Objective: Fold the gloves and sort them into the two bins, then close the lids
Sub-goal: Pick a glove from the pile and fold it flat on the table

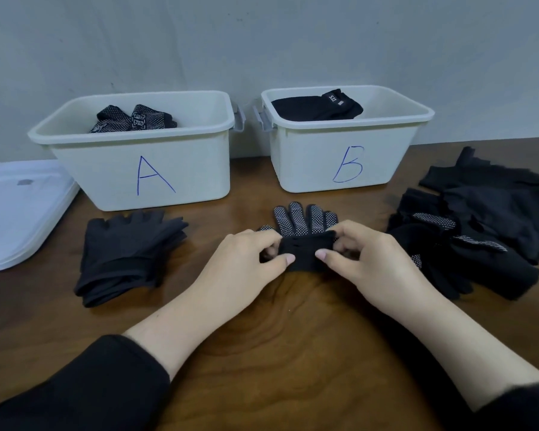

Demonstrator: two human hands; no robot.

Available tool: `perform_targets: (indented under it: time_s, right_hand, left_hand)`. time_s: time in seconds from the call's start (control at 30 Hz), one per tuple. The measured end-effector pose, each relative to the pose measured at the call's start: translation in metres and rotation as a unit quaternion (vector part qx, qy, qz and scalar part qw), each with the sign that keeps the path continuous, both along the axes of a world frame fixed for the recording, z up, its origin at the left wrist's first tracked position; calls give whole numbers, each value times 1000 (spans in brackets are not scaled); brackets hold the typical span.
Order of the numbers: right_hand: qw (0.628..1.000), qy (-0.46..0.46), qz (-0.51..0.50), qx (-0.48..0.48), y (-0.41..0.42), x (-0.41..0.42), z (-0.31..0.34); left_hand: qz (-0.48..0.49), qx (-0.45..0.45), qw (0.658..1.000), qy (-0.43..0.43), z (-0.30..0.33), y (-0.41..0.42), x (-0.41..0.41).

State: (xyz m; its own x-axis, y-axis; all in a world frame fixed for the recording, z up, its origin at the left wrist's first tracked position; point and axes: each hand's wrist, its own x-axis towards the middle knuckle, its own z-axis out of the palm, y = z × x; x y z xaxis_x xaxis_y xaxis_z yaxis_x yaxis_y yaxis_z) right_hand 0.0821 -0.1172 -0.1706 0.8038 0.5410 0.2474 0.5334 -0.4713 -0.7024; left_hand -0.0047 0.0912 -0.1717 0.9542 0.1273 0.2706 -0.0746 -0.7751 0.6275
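Centrally, left hand (243, 259) and right hand (364, 256) pinch the dotted glove's (305, 234) folded cuff before bins A (137, 169) and B (339, 157).

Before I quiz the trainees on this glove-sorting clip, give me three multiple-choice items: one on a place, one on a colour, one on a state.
1. Where do the lids lie?
A. Left of bin A
B. Between the bins
C. On bin B

2. What colour are the letters on the bins?
A. Red
B. Blue
C. Black

3. What is happening to the dotted glove?
A. It lies untouched
B. It rests in bin B
C. Both hands pinch its cuff end

Key:
1 A, the white lids sit on the table to the left of bin A.
2 B, the A and the letter on bin B are drawn in blue.
3 C, the left hand and right hand pinch it, folded over.
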Motion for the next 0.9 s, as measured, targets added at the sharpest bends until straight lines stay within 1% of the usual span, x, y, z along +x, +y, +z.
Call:
perform_targets:
  time_s: [0.07, 0.13, 0.2, 0.27, 0.37, 0.4, 0.47, 0.57, 0.67, 0.77, 0.9]
  right_hand:
    - [1000, 0, -18, 1, 5, 0, -2]
    - [999, -33, -31, -13, 8, -1, -5]
    - [993, -102, -44, -41, 9, -1, -7]
    - [984, -159, -32, -67, 9, 1, -8]
    - [963, -239, 30, -121, 7, 5, -12]
    - [958, -250, 52, -134, 6, 5, -13]
    - [959, -223, 79, -155, 2, 5, -10]
    - [963, -165, 103, -189, -7, 6, -3]
    - [967, -142, 107, -182, -10, 9, -1]
    - [967, -162, 96, -175, -5, 10, -4]
    - [968, -194, 65, -145, 1, 6, -3]
  left_hand:
    - [13, -49, 999, 10, 0, -1, 3]
    - [17, -54, 998, 12, -1, -1, 5]
    - [20, 3, 1000, -6, -3, 2, 7]
    - [13, 71, 997, -36, -2, 5, 9]
    - [-43, 208, 975, -71, -2, 11, 11]
    - [-71, 241, 965, -79, -5, 13, 10]
    - [-110, 263, 957, -54, -6, 17, 7]
    - [-116, 256, 959, 14, -3, 22, 3]
    - [-123, 264, 956, 38, -2, 25, 4]
    - [-119, 266, 956, 35, -3, 23, 6]
    - [-95, 229, 969, -15, -8, 17, 10]
